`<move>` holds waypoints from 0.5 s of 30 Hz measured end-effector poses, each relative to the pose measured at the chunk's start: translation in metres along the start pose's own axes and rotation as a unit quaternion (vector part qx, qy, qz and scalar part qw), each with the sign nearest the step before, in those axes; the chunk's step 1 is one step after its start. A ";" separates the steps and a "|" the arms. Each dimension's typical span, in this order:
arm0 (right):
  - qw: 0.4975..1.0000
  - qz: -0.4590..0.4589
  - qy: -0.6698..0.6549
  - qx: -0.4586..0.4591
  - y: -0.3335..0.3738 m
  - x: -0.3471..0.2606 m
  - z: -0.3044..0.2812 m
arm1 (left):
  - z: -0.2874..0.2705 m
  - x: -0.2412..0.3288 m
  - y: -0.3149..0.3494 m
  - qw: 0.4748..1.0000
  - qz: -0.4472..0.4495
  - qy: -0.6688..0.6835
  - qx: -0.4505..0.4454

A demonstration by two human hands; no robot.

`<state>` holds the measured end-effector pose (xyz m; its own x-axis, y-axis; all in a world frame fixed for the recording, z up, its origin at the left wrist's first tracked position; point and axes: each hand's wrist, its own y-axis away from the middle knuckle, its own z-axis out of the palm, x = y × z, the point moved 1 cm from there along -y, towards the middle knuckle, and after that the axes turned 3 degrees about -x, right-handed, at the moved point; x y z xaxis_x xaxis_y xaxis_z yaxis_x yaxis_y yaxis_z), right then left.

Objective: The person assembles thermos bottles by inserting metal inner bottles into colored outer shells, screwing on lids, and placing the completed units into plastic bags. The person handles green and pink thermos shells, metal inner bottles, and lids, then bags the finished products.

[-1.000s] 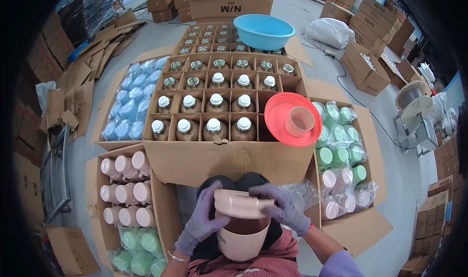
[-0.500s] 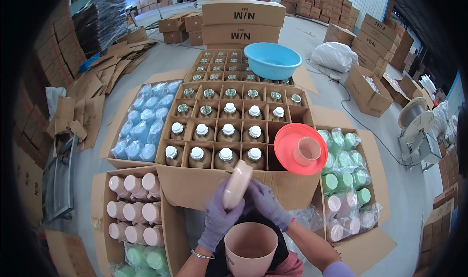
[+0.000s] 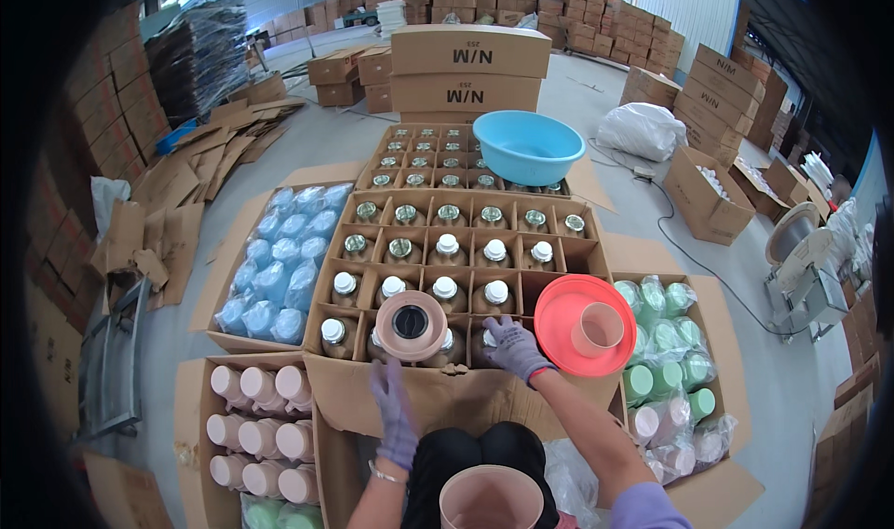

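My left hand (image 3: 396, 413), in a grey-purple glove, is raised just in front of the carton's near edge. Its fingers stretch upward, blurred at the tips, with nothing in them. Just beyond them a round pink lid-like piece (image 3: 434, 335) with a dark centre rests on the front-row bottles. My right hand (image 3: 514, 347), gloved too, closes around the top of a front-row bottle (image 3: 488, 338) and hides its cap. The divided carton (image 3: 372, 394) holds several bottles, some white-capped, some with clear or silvery tops. A pink tub (image 3: 491, 473) stands at my lap.
A red dish (image 3: 556, 343) with a pink cup (image 3: 597, 330) sits on the carton's right side. Behind is a blue basin (image 3: 529, 147). Open boxes of blue-wrapped pieces (image 3: 272, 282), pink cups (image 3: 265, 431) and green cups (image 3: 666, 380) flank the carton.
The pink round piece has gone from my hands onto the front-row bottles. My right hand has moved forward to a bottle; my left has drawn apart from it. The view has tilted slightly.
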<state>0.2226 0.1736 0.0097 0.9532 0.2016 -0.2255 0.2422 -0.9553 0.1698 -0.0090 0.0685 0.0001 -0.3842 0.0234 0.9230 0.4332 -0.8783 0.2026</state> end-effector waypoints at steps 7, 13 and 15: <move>0.968 -0.157 -0.047 0.188 0.094 -0.055 -0.133 | 0.038 0.047 0.045 0.928 -0.265 0.109 -0.239; 0.904 -0.266 -0.096 0.322 0.186 -0.067 -0.131 | 0.054 0.046 0.063 0.853 -0.249 0.195 -0.416; 0.880 -0.266 -0.103 0.381 0.199 -0.067 -0.114 | 0.049 0.043 0.072 0.873 -0.229 0.184 -0.389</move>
<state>0.2271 -0.0054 0.1678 0.6697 0.6949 -0.2620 0.3767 -0.6219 -0.6866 0.0453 0.0292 0.0708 -0.6705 0.4272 0.6066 -0.4645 -0.8792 0.1057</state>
